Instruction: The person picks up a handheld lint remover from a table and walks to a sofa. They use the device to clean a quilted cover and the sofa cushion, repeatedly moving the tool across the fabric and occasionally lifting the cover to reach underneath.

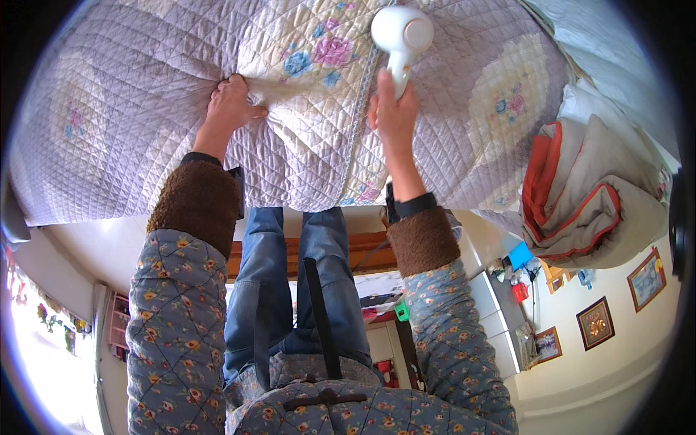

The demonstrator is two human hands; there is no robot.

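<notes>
A quilted floral bedspread [304,136] lies spread over the bed in front of me. My left hand [231,103] presses on it and pinches up a fold, with creases running out from the fingers. To the right, my right hand [397,114] grips the handle of a white hair dryer [405,32], whose rounded head is over the bedspread. A braided trim line [361,114] runs between my hands. The dryer's cord is mostly hidden behind my right arm.
A folded grey blanket with red edging [587,212] lies at the bed's right edge, beside white bedding [625,65]. My legs stand against the near bed edge. Framed pictures [595,323] hang on the wall, and a bright window [38,348] is at the lower left.
</notes>
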